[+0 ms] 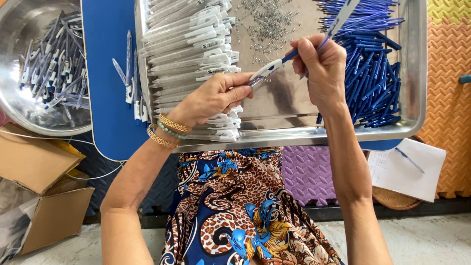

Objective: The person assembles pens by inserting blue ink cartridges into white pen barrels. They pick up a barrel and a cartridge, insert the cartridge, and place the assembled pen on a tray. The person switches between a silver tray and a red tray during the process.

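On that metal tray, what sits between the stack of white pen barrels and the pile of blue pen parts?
In the head view, a scatter of small metal springs lies on the tray between the white pen barrels and the blue pen parts; below them, bare metal.

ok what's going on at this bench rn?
A person seated at a metal tray is handling pen parts with both bare hands. The left hand pinches a white pen piece near its tip, and the right hand holds a blue pen barrel that meets it end to end above the tray. The tray holds a stack of white pen parts, a scatter of small springs and a pile of blue barrels. A steel bowl of pens sits on the left.
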